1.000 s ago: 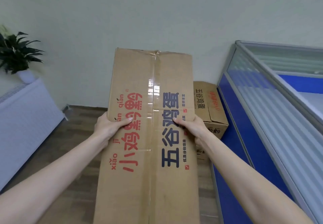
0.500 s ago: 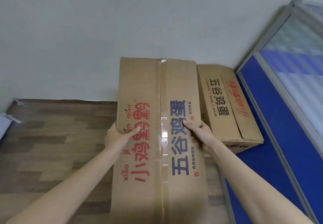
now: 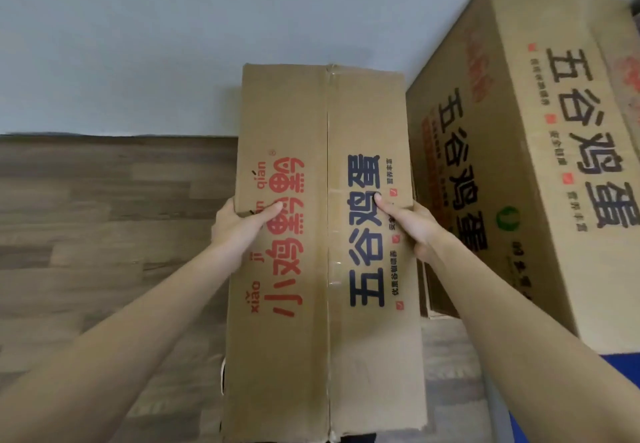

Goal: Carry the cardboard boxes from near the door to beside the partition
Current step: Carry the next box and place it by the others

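While clamped from both sides, held box (image 3: pixel 325 252) sits between left hand (image 3: pixel 239 228) and right hand (image 3: pixel 412 224): each palm pressed flat to a side wall, thumb hooked over the top face, remaining fingers hidden beyond the edges. Long axis pointing away toward the far wall (image 3: pixel 173 44), far end close to it, near end running out of view at the bottom. Whether resting on the floor (image 3: pixel 104 217) or just above it: cannot tell. Just to the right, a second box (image 3: pixel 519 165), apparently already set down, near but not clearly touching. Further right and near, a sliver of blue, judged to be the partition (image 3: pixel 620 366), with that second box against it.

Judged progress: at least one box delivered, this one at its spot and about to be set down and let go; any boxes left by the door not visible.

Printing on the held box: red "小鸡鹲鹲" with pinyin "xiǎo jī … qián" partly covered by the left thumb, dark "五谷鸡蛋" beside the taped centre seam, small print too fine to read. Same "五谷鸡蛋" twice on the second box, plus a small green round logo.
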{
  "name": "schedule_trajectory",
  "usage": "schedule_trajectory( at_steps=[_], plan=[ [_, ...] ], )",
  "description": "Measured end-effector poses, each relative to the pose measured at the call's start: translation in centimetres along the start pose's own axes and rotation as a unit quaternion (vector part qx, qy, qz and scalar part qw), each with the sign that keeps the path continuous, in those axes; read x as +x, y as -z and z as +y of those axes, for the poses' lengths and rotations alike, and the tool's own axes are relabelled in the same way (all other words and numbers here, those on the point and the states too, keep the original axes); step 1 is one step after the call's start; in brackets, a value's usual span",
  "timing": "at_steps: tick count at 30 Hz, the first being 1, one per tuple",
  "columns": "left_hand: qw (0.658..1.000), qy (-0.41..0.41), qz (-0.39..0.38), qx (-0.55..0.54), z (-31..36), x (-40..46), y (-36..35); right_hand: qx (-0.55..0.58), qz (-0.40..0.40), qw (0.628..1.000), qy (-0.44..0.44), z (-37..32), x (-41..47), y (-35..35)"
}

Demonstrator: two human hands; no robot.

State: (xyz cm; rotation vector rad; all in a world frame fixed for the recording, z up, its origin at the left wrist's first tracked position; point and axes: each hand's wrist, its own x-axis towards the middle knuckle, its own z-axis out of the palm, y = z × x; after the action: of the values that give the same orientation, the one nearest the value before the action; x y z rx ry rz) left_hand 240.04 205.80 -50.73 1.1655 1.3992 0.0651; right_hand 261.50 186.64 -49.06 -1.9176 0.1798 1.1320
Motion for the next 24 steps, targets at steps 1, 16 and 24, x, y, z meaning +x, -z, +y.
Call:
schedule_trajectory(
  at_steps=[1,16,24],
  plan=[
    [1.000,0.002,-0.001,0.000,-0.8,2.0,-1.3,-0.004,0.004,1.000,-0.004,0.6,2.3,0.0],
    [1.000,-0.006,-0.022,0.015,-2.9,16.4,-12.5,-0.107,0.130,0.986,0.009,0.8,19.7,0.0],
    [0.993,-0.005,-0.015,0.120,-4.1,16.0,-14.9,-0.193,0.136,0.971,0.030,2.3,20.3,-0.2]
  ],
)
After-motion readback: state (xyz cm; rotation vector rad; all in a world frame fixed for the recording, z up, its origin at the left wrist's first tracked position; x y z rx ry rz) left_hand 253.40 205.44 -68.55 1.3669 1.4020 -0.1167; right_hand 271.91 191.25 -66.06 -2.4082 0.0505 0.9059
